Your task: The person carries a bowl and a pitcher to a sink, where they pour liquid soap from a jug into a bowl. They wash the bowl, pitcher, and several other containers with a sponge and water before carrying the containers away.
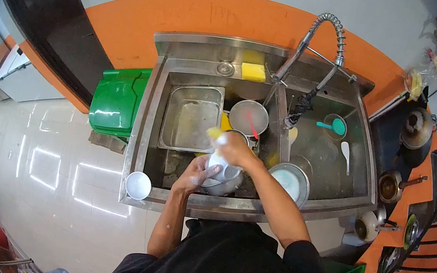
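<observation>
My left hand [193, 175] is closed round a small white bowl [218, 166], which is tilted over the left basin of the steel sink. Just above the bowl, my right hand [237, 151] grips a yellow sponge [214, 132]; the hand is slightly blurred and hides part of the sponge. Beneath the hands lie metal pots or bowls [224, 188], partly covered by my arms. Beyond them sits a round metal pan [248, 115] with a red-handled utensil [252, 124] in it. A rectangular steel tray [167, 122] takes up the basin's left side.
Another white bowl [138, 185] stands on the sink's front left corner. A pot of soapy liquid [304, 193], a turquoise ladle [338, 126] and a white rice paddle [345, 156] are in the right basin. A spring faucet [309, 39] arches above. A yellow sponge block [253, 72] rests on the back ledge.
</observation>
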A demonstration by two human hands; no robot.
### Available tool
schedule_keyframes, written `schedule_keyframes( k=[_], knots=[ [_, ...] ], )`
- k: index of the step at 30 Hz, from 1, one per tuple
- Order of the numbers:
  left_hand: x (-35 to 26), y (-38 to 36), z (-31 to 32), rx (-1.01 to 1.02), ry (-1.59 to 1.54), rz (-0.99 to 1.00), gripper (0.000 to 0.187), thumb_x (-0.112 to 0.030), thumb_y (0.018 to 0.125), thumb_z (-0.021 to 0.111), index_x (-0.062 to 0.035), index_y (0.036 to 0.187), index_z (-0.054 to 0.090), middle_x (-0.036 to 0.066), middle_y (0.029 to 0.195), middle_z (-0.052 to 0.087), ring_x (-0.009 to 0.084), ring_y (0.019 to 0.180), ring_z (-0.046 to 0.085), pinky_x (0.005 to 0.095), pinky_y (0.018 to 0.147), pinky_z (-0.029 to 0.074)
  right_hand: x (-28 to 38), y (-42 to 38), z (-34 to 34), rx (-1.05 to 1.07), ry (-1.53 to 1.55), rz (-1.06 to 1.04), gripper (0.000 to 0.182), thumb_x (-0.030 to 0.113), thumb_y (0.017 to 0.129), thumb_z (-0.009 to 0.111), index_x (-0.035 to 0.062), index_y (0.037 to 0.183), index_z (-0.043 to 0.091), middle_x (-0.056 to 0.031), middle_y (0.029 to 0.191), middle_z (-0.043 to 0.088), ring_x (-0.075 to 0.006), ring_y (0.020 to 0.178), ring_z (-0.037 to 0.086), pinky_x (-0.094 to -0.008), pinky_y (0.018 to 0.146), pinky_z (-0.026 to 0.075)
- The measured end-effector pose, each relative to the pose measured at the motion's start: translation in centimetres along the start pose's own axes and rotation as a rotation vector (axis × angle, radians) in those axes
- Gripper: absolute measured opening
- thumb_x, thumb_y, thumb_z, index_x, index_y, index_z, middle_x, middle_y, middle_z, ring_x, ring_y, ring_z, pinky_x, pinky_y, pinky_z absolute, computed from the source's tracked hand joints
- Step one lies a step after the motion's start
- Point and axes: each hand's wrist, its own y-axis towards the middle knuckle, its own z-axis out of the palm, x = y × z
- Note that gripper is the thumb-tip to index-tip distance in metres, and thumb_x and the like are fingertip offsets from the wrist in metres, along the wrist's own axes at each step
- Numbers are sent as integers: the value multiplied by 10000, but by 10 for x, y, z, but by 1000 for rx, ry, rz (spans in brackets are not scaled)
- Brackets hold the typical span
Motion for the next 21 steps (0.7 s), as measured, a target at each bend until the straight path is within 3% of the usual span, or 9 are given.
schedule_keyframes(
  k=[4,7,9,10,13,15,17,19,21],
  knots=[
    [-1,11,15,-73,-272,12,444,-242,935,646,10,1283,533,90,1196,636,193,1055,629,347,966,479,-35,23,20,99,134,-10,313,264,862,601,2,1020,667,-249,902,676,-366,848,677,-404,736,513],
    [6,20,21,-158,-609,90,477,-311,983,567,8,1327,480,120,1275,597,257,1177,584,410,1051,442,-72,26,57,-227,716,-204,338,206,838,599,-8,1093,657,-234,964,683,-352,883,676,-393,760,513],
    [33,25,6,-329,-857,2,411,-291,1017,497,-21,1326,495,116,1287,591,267,1219,551,431,1068,420,-20,-6,67,-646,761,17,417,182,820,608,-3,1193,623,-195,1061,676,-343,999,649,-407,854,500],
    [32,21,11,-375,-891,-20,376,-250,1031,463,-34,1336,495,102,1299,584,247,1198,567,425,1051,439,-26,-10,74,-799,188,-305,450,240,819,635,21,1211,612,-177,1157,648,-338,1120,597,-434,959,459],
    [34,19,17,-331,-587,59,369,-226,1027,469,-7,1324,491,89,1297,584,220,1181,577,409,1022,467,14,-27,53,-531,-263,-369,318,239,944,545,23,1152,652,-187,1127,665,-313,1210,558,-407,1064,378],
    [33,26,1,-154,-464,125,360,-182,1012,501,-5,1325,484,77,1271,596,204,1153,593,377,994,490,-2,0,36,-568,-287,-316,309,235,895,581,21,1095,677,-191,1086,678,-328,1149,597,-430,1029,421],
    [13,33,2,-54,-275,78,387,-176,984,557,-16,1328,479,87,1251,600,205,1130,606,369,989,494,-15,24,4,-40,536,242,422,334,804,650,12,1076,676,-208,1112,658,-349,1094,605,-481,1001,431],
    [-2,27,14,-79,-360,77,417,-167,963,587,-8,1331,471,98,1234,602,204,1113,614,370,991,493,-19,19,14,-174,538,165,365,334,808,639,1,939,704,-210,949,696,-351,956,661,-491,892,492],
    [16,22,9,-140,-362,87,425,-151,957,586,12,1331,468,99,1239,600,196,1105,616,380,990,497,-29,13,57,-608,-270,-419,310,295,799,628,-5,839,695,-207,816,700,-347,824,691,-490,750,527]
  ],
)
